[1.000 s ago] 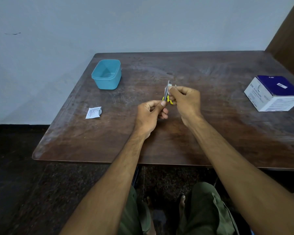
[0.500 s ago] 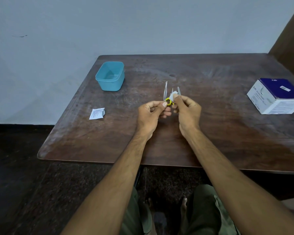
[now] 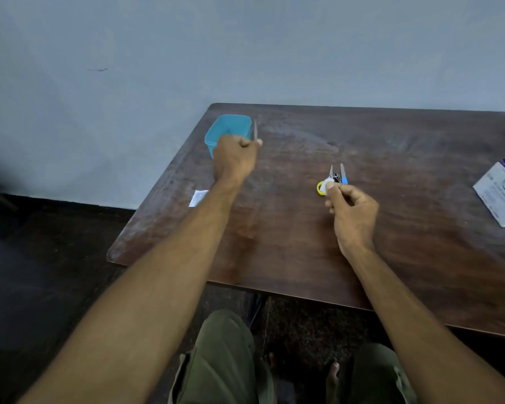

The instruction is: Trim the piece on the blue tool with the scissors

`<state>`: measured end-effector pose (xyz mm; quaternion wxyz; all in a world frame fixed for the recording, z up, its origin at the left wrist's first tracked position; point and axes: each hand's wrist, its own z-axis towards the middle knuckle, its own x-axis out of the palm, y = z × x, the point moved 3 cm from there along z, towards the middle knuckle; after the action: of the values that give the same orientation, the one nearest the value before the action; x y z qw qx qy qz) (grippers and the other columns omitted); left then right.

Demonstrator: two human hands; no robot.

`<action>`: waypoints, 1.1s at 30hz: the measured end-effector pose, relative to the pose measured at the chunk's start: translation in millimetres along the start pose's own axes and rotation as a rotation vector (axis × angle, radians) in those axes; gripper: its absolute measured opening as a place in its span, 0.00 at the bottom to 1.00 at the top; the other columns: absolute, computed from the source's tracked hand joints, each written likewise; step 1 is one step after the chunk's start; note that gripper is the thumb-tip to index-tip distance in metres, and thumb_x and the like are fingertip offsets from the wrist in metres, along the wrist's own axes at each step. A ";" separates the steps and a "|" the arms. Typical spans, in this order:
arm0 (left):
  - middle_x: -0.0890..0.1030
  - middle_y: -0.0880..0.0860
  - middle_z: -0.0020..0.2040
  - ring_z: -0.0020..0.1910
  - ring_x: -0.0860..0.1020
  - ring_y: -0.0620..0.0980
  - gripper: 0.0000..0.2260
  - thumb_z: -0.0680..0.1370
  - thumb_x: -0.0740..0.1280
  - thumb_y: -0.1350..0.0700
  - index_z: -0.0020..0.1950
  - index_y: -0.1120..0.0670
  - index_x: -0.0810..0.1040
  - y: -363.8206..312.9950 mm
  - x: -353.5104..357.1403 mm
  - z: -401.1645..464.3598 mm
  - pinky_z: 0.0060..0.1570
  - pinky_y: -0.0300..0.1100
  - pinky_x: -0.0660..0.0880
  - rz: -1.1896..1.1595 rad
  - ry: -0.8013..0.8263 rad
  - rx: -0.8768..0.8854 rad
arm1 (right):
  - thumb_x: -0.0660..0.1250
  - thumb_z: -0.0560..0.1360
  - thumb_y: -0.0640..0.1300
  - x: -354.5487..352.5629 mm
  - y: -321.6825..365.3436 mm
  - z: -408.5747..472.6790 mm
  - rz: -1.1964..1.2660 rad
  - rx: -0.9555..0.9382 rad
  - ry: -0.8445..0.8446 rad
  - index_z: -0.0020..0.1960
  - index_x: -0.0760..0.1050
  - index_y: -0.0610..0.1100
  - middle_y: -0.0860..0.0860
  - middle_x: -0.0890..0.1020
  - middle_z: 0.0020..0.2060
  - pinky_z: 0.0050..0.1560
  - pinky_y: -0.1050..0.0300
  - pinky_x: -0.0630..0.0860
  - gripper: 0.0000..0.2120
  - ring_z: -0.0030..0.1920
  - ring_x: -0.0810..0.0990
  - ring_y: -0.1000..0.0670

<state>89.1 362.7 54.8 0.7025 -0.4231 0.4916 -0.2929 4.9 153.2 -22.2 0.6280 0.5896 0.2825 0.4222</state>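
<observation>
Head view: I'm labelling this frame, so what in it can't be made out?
- Blue tub: inside unreadable, near wall hidden by left hand.
- Thin strip in that hand: too small to identify.
- Small cluster pinched by right hand: tiny, partly hidden by fingers.
- White box: cut by right edge, print blurred.
- Packet: forearm covers part.

The light is dim and cool, with no hard source in view — the grey wall (image 3: 245, 48) fades evenly. A pale sheen lies on the table (image 3: 303, 228) along its edge below the left hand (image 3: 235, 158), and a warmer patch shows beneath the fingers (image 3: 331, 186) of the right hand (image 3: 352, 211). Shadows are soft. The floor left of the left hand falls almost black. Straight edges bow toward the frame's borders — wide-angle distortion — and the left hand's fingers look slightly smeared.
</observation>
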 end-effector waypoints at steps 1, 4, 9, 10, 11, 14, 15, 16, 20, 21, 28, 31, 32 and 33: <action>0.67 0.46 0.23 0.24 0.68 0.45 0.21 0.74 0.71 0.50 0.25 0.53 0.67 -4.0 -6.6 12.3 0.30 0.37 0.66 0.073 -0.012 -0.004 | 0.70 0.75 0.42 0.4 0.0 0.0 -0.011 -0.004 0.004 0.47 0.83 0.37 0.49 0.81 0.35 0.34 0.65 0.72 0.08 0.29 0.74 0.59; 0.77 0.50 0.36 0.37 0.77 0.50 0.13 0.74 0.71 0.50 0.35 0.56 0.74 -12.5 -21.8 45.0 0.35 0.40 0.70 0.233 -0.026 -0.030 | 0.71 0.74 0.42 1.3 1.2 -0.1 -0.037 -0.010 0.006 0.46 0.83 0.38 0.50 0.81 0.34 0.35 0.64 0.72 0.07 0.29 0.75 0.59; 0.80 0.57 0.59 0.55 0.80 0.56 0.20 0.75 0.72 0.49 0.61 0.59 0.75 -12.0 -24.2 74.7 0.43 0.44 0.73 0.494 -0.063 -0.032 | 0.71 0.74 0.43 3.9 5.5 -3.1 -0.061 -0.010 0.021 0.41 0.83 0.48 0.54 0.84 0.37 0.38 0.62 0.74 0.04 0.30 0.77 0.58; 0.80 0.57 0.59 0.55 0.79 0.57 0.20 0.75 0.71 0.50 0.61 0.59 0.75 -10.8 -23.0 78.5 0.44 0.45 0.74 0.535 -0.061 -0.028 | 0.71 0.74 0.44 4.1 6.4 -3.6 -0.063 -0.015 0.024 0.40 0.83 0.50 0.55 0.84 0.37 0.38 0.62 0.75 0.05 0.30 0.77 0.58; 0.80 0.57 0.59 0.56 0.79 0.57 0.20 0.75 0.71 0.50 0.62 0.58 0.74 -9.6 -22.2 81.8 0.45 0.45 0.74 0.572 -0.054 -0.022 | 0.72 0.74 0.44 4.4 7.3 -3.9 -0.068 -0.019 0.027 0.39 0.82 0.51 0.56 0.83 0.36 0.38 0.62 0.75 0.06 0.30 0.77 0.58; 0.79 0.58 0.61 0.57 0.79 0.57 0.20 0.75 0.71 0.51 0.64 0.58 0.73 -4.4 -17.9 90.5 0.49 0.46 0.75 0.664 -0.026 0.004 | 0.72 0.74 0.44 5.0 9.5 -4.8 -0.089 -0.026 0.031 0.39 0.82 0.53 0.56 0.83 0.35 0.38 0.63 0.75 0.07 0.31 0.78 0.58; 0.79 0.58 0.61 0.57 0.79 0.57 0.20 0.75 0.71 0.51 0.64 0.58 0.73 -3.4 -16.2 92.6 0.49 0.45 0.74 0.694 -0.011 0.018 | 0.72 0.74 0.44 5.4 10.3 -5.0 -0.093 -0.031 0.033 0.39 0.82 0.54 0.56 0.83 0.35 0.37 0.64 0.75 0.07 0.31 0.78 0.58; 0.79 0.58 0.61 0.57 0.78 0.57 0.19 0.76 0.70 0.52 0.64 0.58 0.73 -2.5 -14.0 94.4 0.49 0.45 0.73 0.727 0.003 0.036 | 0.71 0.74 0.44 6.0 10.8 -5.0 -0.097 -0.036 0.037 0.39 0.82 0.54 0.55 0.83 0.35 0.36 0.65 0.75 0.07 0.31 0.78 0.58; 0.78 0.58 0.61 0.59 0.77 0.58 0.18 0.76 0.68 0.54 0.65 0.58 0.72 0.8 -5.2 99.4 0.54 0.46 0.70 0.854 0.056 0.098 | 0.71 0.74 0.43 7.5 10.5 -4.7 -0.098 -0.041 0.046 0.40 0.82 0.52 0.53 0.84 0.37 0.35 0.66 0.74 0.06 0.31 0.77 0.57; 0.78 0.58 0.62 0.59 0.77 0.58 0.19 0.77 0.68 0.54 0.65 0.58 0.72 2.2 -3.0 100.3 0.54 0.46 0.70 0.886 0.069 0.103 | 0.72 0.74 0.43 7.6 10.2 -4.5 -0.098 -0.039 0.046 0.40 0.82 0.51 0.53 0.84 0.36 0.35 0.66 0.74 0.06 0.31 0.77 0.57; 0.77 0.58 0.63 0.60 0.77 0.57 0.22 0.77 0.68 0.52 0.68 0.58 0.70 9.0 6.8 104.7 0.53 0.47 0.70 0.963 0.103 0.123 | 0.72 0.74 0.43 7.8 7.7 -3.3 -0.112 -0.022 0.046 0.40 0.83 0.51 0.55 0.84 0.35 0.37 0.62 0.74 0.05 0.31 0.77 0.57; 0.77 0.58 0.64 0.60 0.76 0.58 0.22 0.77 0.68 0.52 0.68 0.59 0.70 9.5 7.0 105.5 0.55 0.48 0.70 0.946 0.106 0.107 | 0.72 0.74 0.43 7.8 7.6 -3.0 -0.103 -0.016 0.045 0.39 0.82 0.51 0.56 0.83 0.34 0.37 0.63 0.74 0.06 0.30 0.76 0.57; 0.77 0.58 0.64 0.61 0.76 0.57 0.22 0.77 0.68 0.53 0.68 0.59 0.70 9.6 7.0 105.5 0.55 0.48 0.70 0.938 0.105 0.103 | 0.72 0.74 0.43 7.8 7.4 -2.9 -0.102 -0.016 0.046 0.39 0.82 0.51 0.55 0.83 0.34 0.37 0.62 0.73 0.06 0.30 0.76 0.57; 0.77 0.58 0.64 0.61 0.76 0.57 0.22 0.77 0.68 0.53 0.69 0.59 0.69 9.8 7.1 105.6 0.55 0.47 0.70 0.933 0.102 0.102 | 0.72 0.74 0.43 7.8 7.2 -2.9 -0.105 -0.019 0.046 0.39 0.82 0.51 0.55 0.83 0.34 0.37 0.62 0.73 0.06 0.30 0.76 0.57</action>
<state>190.6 393.8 59.8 0.7540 -0.1070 0.6481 0.0096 4.8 160.9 -14.5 0.6481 0.5582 0.3233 0.4048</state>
